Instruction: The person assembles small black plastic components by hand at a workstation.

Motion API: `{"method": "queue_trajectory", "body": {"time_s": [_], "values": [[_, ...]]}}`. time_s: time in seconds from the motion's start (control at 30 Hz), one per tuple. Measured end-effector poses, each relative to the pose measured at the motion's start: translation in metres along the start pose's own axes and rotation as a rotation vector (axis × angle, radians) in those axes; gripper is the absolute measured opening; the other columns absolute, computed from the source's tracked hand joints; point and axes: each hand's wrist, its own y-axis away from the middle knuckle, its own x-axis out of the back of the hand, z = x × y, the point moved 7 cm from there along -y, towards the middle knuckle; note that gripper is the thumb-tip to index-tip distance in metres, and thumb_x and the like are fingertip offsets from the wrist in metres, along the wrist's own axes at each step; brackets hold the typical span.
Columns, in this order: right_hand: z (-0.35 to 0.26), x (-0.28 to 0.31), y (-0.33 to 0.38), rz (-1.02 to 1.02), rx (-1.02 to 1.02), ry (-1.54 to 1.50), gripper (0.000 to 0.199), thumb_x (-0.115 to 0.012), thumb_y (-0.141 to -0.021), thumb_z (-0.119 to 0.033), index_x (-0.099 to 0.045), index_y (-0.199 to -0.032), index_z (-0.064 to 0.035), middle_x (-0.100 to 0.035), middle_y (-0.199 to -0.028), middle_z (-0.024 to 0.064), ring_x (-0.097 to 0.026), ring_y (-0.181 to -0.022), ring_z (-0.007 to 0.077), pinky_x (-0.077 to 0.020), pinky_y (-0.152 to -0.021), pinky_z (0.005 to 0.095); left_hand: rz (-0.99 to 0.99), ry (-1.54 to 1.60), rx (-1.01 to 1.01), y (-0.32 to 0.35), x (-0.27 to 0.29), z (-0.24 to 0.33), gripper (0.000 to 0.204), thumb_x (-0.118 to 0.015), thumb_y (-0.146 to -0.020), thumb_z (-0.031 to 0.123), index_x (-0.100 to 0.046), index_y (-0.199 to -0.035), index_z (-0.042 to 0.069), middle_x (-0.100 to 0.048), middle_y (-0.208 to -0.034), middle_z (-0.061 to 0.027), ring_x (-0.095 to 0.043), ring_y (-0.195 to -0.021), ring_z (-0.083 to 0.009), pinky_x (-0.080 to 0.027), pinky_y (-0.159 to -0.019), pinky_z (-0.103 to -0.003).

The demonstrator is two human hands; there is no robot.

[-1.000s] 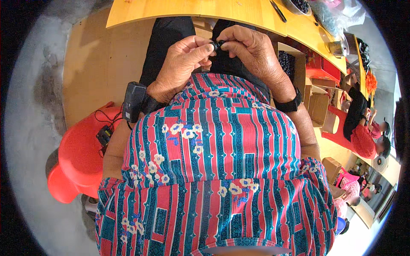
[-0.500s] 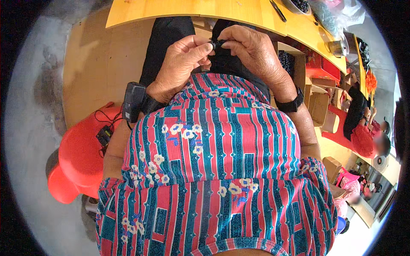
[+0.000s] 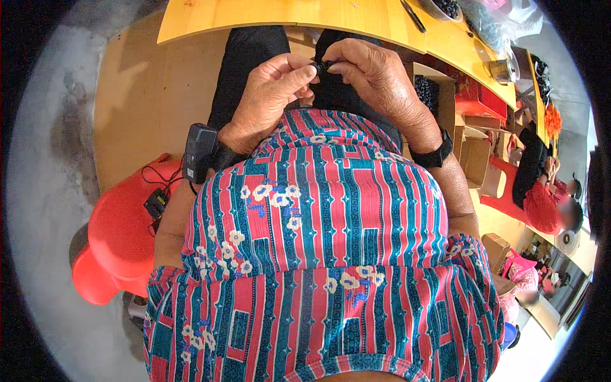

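Over my lap, just in front of the table edge, both my hands meet at a small black piece [image 3: 323,66]. Its kind cannot be made out, since fingertips cover most of it. My left hand [image 3: 272,90] pinches one end between thumb and forefinger, the other fingers curled beneath. From the opposite side, my right hand [image 3: 377,75] grips the piece with thumb and bent forefinger. Dark trousers [image 3: 251,70] lie behind and below the hands.
Ahead runs a yellow table [image 3: 286,14] with a black pen [image 3: 414,17], a bowl of black pieces [image 3: 444,7] and a clear jar [image 3: 503,71]. Right of my knees, a cardboard box [image 3: 443,105] holds black bits. A red stool [image 3: 130,223] stands left; people sit far right.
My hands stay almost in place, with a slight shift of the fingers around the black piece. At the far right, a co-worker's arms have moved a little.
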Motion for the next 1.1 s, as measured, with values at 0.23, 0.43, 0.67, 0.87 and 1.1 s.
{"method": "queue_trajectory", "body": {"time_s": [0.23, 0.43, 0.67, 0.87, 1.1], "values": [[-0.003, 0.002, 0.000, 0.010, 0.044, 0.051, 0.014, -0.058, -0.080, -0.013, -0.058, -0.092, -0.0053, -0.061, -0.081, 0.0142, -0.061, -0.078, 0.0334, -0.0490, -0.068, 0.0399, -0.001, 0.007, 0.005, 0.000, -0.002, 0.001, 0.012, -0.061, -0.087, 0.016, -0.060, -0.095, 0.006, -0.059, -0.082, 0.0002, -0.054, -0.074, -0.0079, -0.047, -0.073, -0.025], [-0.006, 0.002, -0.001, 0.020, 0.084, 0.069, 0.013, -0.057, -0.081, -0.013, -0.058, -0.091, -0.0055, -0.060, -0.080, 0.0148, -0.061, -0.077, 0.0337, -0.0491, -0.067, 0.0406, -0.022, 0.013, -0.013, 0.000, -0.002, -0.001, 0.012, -0.061, -0.088, 0.015, -0.060, -0.096, 0.006, -0.060, -0.083, -0.0003, -0.053, -0.075, -0.0081, -0.047, -0.074, -0.025], [-0.006, 0.002, 0.001, 0.034, 0.119, 0.078, 0.012, -0.057, -0.081, -0.012, -0.058, -0.092, -0.0056, -0.061, -0.079, 0.0156, -0.061, -0.077, 0.0342, -0.0494, -0.067, 0.0406, -0.016, 0.021, -0.006, -0.001, 0.001, -0.003, 0.013, -0.060, -0.088, 0.014, -0.060, -0.096, 0.004, -0.061, -0.085, -0.0018, -0.054, -0.075, -0.0087, -0.046, -0.073, -0.024], [-0.005, 0.001, 0.000, 0.042, 0.151, 0.150, 0.012, -0.054, -0.083, -0.012, -0.057, -0.092, -0.0051, -0.061, -0.079, 0.0158, -0.061, -0.076, 0.0348, -0.0492, -0.066, 0.0413, -0.020, 0.033, -0.004, 0.000, -0.001, -0.003, 0.013, -0.060, -0.088, 0.014, -0.060, -0.096, 0.004, -0.061, -0.086, -0.0018, -0.055, -0.076, -0.0091, -0.046, -0.072, -0.024], [-0.016, 0.002, -0.003, -0.002, 0.218, 0.277, 0.019, -0.055, -0.077, -0.013, -0.055, -0.094, -0.0050, -0.061, -0.086, 0.0132, -0.061, -0.083, 0.0312, -0.0497, -0.071, 0.0390, 0.002, -0.009, 0.019, 0.000, 0.001, -0.003, 0.013, -0.060, -0.088, 0.015, -0.061, -0.097, 0.005, -0.060, -0.086, -0.0007, -0.055, -0.078, -0.0087, -0.047, -0.073, -0.024]]}}
